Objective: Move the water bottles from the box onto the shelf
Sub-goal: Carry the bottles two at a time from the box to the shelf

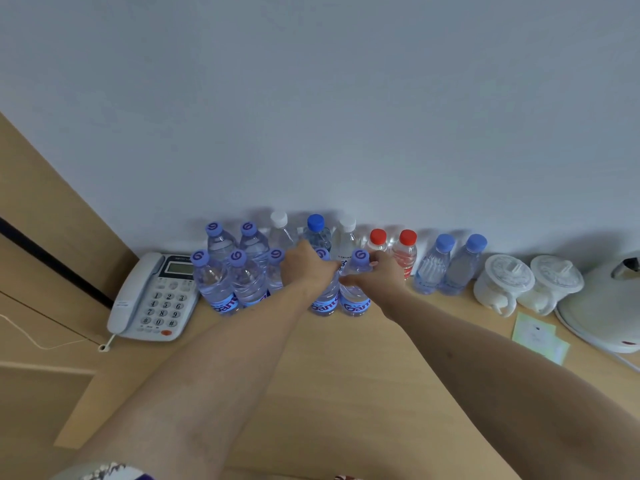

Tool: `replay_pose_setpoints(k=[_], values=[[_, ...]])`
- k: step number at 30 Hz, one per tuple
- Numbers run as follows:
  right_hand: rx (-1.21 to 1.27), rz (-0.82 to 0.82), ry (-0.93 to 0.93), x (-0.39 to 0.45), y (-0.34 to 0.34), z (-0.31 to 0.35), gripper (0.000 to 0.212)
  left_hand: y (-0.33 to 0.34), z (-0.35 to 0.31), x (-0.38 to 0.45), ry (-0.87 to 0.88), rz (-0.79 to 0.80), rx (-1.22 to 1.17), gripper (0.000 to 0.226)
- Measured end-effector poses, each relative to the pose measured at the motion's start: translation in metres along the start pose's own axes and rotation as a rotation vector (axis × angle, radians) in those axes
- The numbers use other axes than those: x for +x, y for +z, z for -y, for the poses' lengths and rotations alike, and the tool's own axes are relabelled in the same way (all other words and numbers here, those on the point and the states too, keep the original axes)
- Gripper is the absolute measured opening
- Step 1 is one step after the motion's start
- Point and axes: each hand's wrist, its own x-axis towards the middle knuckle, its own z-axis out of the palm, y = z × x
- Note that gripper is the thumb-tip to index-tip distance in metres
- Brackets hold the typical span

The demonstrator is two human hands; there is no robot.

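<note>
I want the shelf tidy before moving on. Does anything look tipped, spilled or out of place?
Nothing stands out. The bottles stand upright in rows against the wall, the left hand and right hand each grip one, and no spill shows.

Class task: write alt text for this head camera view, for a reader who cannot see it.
Two bare hands, left hand and right hand, each grip a purple-capped water bottle among upright bottles lined against a white wall on a wooden shelf. A telephone sits left; two white lidded cups right.
</note>
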Motion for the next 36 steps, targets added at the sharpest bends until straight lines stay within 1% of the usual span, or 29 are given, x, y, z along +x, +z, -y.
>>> replay_pose_setpoints(k=[4, 10, 13, 15, 19, 20, 22, 25, 28, 31, 34, 36], values=[[-0.026, 0.014, -0.004, -0.002, 0.001, 0.002, 0.069, -0.002, -0.001, 0.001, -0.008, 0.031, 0.024, 0.072], [-0.117, -0.023, -0.05, -0.007, 0.001, -0.001, 0.066, -0.001, -0.002, -0.001, 0.04, 0.031, 0.05, 0.069], [-0.13, -0.022, -0.048, -0.007, 0.0, 0.0, 0.071, -0.001, -0.003, -0.001, 0.045, 0.04, 0.061, 0.07], [-0.129, -0.005, -0.04, -0.007, -0.001, 0.001, 0.074, -0.002, -0.003, -0.002, 0.041, 0.038, 0.058, 0.073], [-0.124, 0.038, -0.024, -0.01, -0.006, 0.003, 0.078, -0.006, -0.005, -0.008, 0.028, 0.06, 0.053, 0.088], [-0.122, 0.045, -0.021, -0.011, -0.009, 0.003, 0.079, -0.009, -0.005, -0.01, 0.029, 0.073, 0.046, 0.087], [-0.126, 0.043, -0.031, -0.016, -0.013, 0.005, 0.082, -0.015, -0.007, -0.014, 0.053, 0.065, 0.034, 0.074], [-0.175, 0.004, -0.047, -0.03, -0.02, 0.012, 0.082, -0.028, -0.012, -0.024, 0.141, -0.002, 0.045, 0.055], [-0.222, -0.08, -0.092, -0.051, -0.025, 0.02, 0.083, -0.041, -0.016, -0.037, 0.266, -0.019, 0.076, 0.044], [-0.269, -0.175, -0.117, -0.081, -0.032, 0.022, 0.082, -0.048, -0.019, -0.054, 0.39, 0.028, 0.138, 0.047], [-0.348, -0.259, -0.129, -0.117, -0.044, 0.017, 0.076, -0.05, -0.025, -0.078, 0.523, 0.057, 0.22, 0.051], [-0.379, -0.331, -0.093, -0.144, -0.058, 0.007, 0.08, -0.047, -0.034, -0.097, 0.607, 0.081, 0.217, 0.052]])
